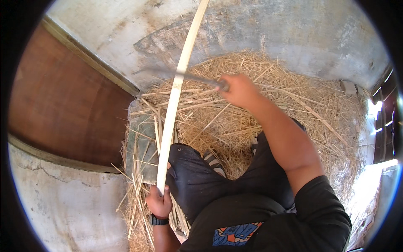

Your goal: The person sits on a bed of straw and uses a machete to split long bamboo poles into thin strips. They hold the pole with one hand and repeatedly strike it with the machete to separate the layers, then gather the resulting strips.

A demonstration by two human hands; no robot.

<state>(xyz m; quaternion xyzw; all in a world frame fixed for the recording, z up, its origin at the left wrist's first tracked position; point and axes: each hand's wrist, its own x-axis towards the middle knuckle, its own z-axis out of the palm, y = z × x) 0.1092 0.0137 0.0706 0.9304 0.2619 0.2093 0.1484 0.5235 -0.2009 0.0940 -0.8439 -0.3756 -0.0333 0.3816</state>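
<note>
A long pale strip of split bamboo [171,113] runs upward from my lap, past the upper edge of the view. My left hand [160,202], with a dark watch on the wrist, is wrapped round the strip's lower end beside my left thigh. Out in front, my right hand [239,90] grips the handle of a long-bladed knife [197,77]. Its thin blade, smeared by motion, points left and crosses the strip; whether it touches the strip I cannot tell.
Shavings and thin split sticks [252,109] cover the floor around my feet. More strips [136,201] lie beside my left leg. A brown door [71,101] is set in the stained wall [268,33] at left. Light comes through gaps at the far right.
</note>
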